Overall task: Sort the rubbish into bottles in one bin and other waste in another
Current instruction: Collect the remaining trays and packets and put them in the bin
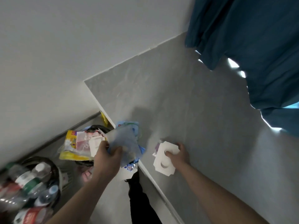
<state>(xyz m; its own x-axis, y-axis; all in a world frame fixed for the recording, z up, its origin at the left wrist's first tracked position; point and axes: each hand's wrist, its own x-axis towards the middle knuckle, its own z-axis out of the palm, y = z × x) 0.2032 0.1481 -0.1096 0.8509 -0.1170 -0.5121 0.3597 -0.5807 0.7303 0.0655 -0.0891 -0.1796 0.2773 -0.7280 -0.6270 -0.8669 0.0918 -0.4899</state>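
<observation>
The left hand (108,156) has its grip clamped on a blurred bundle of plastic wrappers (125,143), bluish and translucent, thumb on top and fingers curled beneath, holding it over the near edge of the counter. The right hand (177,155) grips a white moulded pulp insert (164,160) that lies flat on the counter, the thumb hooked into one of its round holes and the fingers curled over its far edge.

The grey counter (186,102) fills the middle of the view, with a white wall behind it and a teal curtain (252,46) hanging at the upper right. Down on the floor to the left stands a black-lined bin (53,165) full of plastic bottles (27,180). Beside it, closer to the counter, a second black-lined bin (98,127) is heaped with other waste: a yellow packet (71,143), pink-and-white wrappers and a white card piece. A small purple-tinted wrapper (156,148) lies on the counter, just beside the pulp insert.
</observation>
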